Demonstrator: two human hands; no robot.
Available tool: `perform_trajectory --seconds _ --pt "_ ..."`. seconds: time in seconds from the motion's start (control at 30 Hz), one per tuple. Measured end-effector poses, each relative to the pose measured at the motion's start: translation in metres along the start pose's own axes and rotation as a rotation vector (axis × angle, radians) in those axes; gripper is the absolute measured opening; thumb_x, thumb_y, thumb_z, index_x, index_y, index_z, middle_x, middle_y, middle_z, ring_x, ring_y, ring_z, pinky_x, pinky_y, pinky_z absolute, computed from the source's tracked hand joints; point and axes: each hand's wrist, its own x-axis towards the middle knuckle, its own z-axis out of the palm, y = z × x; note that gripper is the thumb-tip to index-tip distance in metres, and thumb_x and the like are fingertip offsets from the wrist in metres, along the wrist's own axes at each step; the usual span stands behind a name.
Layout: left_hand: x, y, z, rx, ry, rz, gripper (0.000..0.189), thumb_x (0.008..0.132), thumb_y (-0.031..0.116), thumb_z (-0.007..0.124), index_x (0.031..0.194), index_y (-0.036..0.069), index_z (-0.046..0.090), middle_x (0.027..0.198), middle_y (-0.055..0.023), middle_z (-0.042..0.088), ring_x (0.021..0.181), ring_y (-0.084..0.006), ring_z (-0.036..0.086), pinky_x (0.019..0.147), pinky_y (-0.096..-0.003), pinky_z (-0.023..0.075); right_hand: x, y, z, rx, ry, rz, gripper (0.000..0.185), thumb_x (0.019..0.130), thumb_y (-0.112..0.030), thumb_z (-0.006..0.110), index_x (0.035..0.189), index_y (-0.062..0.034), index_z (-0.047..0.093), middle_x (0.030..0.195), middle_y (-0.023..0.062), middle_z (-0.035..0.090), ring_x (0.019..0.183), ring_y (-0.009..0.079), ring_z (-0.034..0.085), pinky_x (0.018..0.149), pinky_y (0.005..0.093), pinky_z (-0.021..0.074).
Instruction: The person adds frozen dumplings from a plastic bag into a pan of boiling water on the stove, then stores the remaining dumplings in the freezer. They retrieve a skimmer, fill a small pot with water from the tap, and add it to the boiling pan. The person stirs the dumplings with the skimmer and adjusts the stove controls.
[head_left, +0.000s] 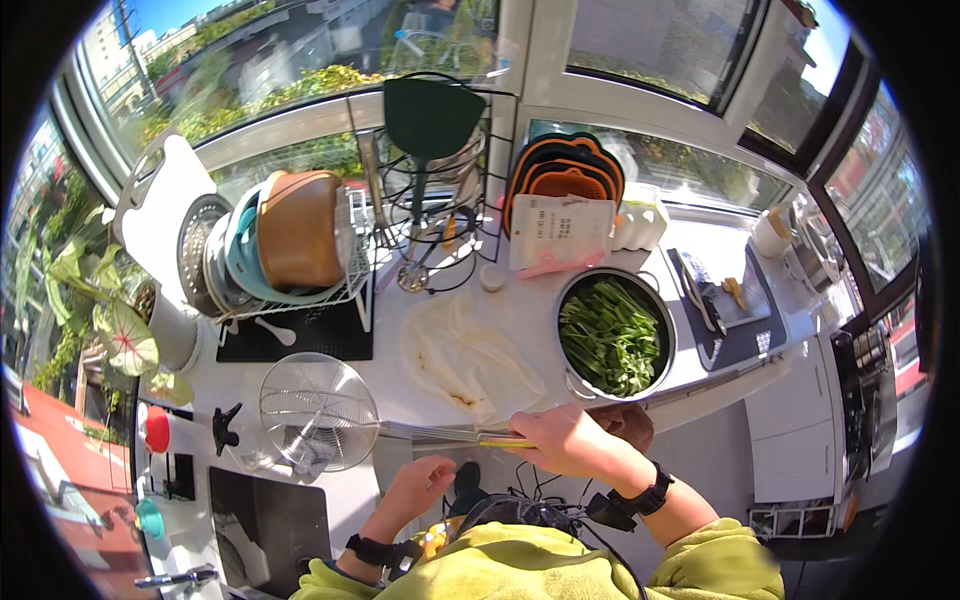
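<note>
My right hand (559, 439) grips the yellow-tipped end of a long handle that belongs to a wire skimmer (319, 409). The skimmer's round mesh bowl is at the left, over the counter beside the sink. My left hand (412, 487) is below the handle near my body, its fingers loosely bent and nothing in them. Beyond the handle, a damp-looking, brown-stained whitish cloth or sheet (465, 356) lies crumpled on the white counter (390, 397). To its right stands a metal pot (671, 330) full of cut leafy greens (615, 337).
A dish rack (360, 277) with bowls and a colander stands at the back left. Behind the cloth is a black wire utensil stand (495, 165). Right of the pot lies a cutting board (765, 330) with a knife (697, 292). The sink (270, 517) is at the lower left.
</note>
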Motion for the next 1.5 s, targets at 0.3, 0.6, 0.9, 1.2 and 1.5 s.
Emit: perform_trajectory --seconds 0.3,0.6,0.9,1.2,1.5 --pt "0.050 0.042 0.115 0.191 -0.307 0.322 0.022 0.082 0.013 0.066 0.102 0.004 0.063 0.099 -0.0122 0.065 0.093 -0.0248 0.062 0.083 -0.0338 0.0480 -0.307 -0.003 -0.061 -0.058 0.279 0.657 0.025 0.083 -0.025 0.063 0.090 -0.0056 0.049 0.059 0.0120 0.056 0.055 0.0334 0.057 0.050 0.0415 0.0452" --pt "0.058 0.190 0.341 0.171 -0.873 0.413 0.024 0.082 0.014 0.067 0.102 0.001 0.061 0.077 -0.0063 0.065 0.064 -0.0101 0.059 0.062 -0.0235 0.0490 -0.544 -0.060 -0.012 0.120 0.773 1.345 0.026 0.083 -0.030 0.065 0.083 -0.0048 0.059 0.057 0.0132 0.058 0.053 0.0313 0.059 0.052 0.0366 0.0464" --pt "0.074 0.305 0.466 0.208 -1.153 0.477 0.022 0.085 0.013 0.065 0.103 0.001 0.059 0.079 -0.0065 0.064 0.068 -0.0110 0.061 0.067 -0.0235 0.0504 -0.647 -0.067 -0.006 0.304 1.047 1.670 0.039 0.081 -0.037 0.068 0.074 0.0003 0.058 0.055 0.0122 0.055 0.043 0.0243 0.054 0.044 0.0317 0.0424" --pt "0.146 0.374 0.607 0.209 -1.220 0.505 0.021 0.087 0.013 0.062 0.106 0.004 0.058 0.078 -0.0085 0.061 0.067 -0.0156 0.056 0.062 -0.0264 0.0472 -0.731 0.053 -0.046 0.323 1.089 1.770 0.031 0.075 -0.024 0.072 0.067 0.0015 0.055 0.050 0.0060 0.050 0.047 0.0116 0.045 0.047 0.0285 0.0402" --pt "0.196 0.433 0.738 0.067 -1.146 0.702 0.029 0.083 0.014 0.061 0.110 0.005 0.056 0.080 -0.0128 0.061 0.068 -0.0254 0.059 0.063 -0.0346 0.0478 -0.810 0.184 -0.114 0.199 0.831 1.507 0.024 0.082 -0.024 0.068 0.081 -0.0012 0.058 0.064 0.0170 0.054 0.054 0.0268 0.046 0.055 0.0382 0.0427"
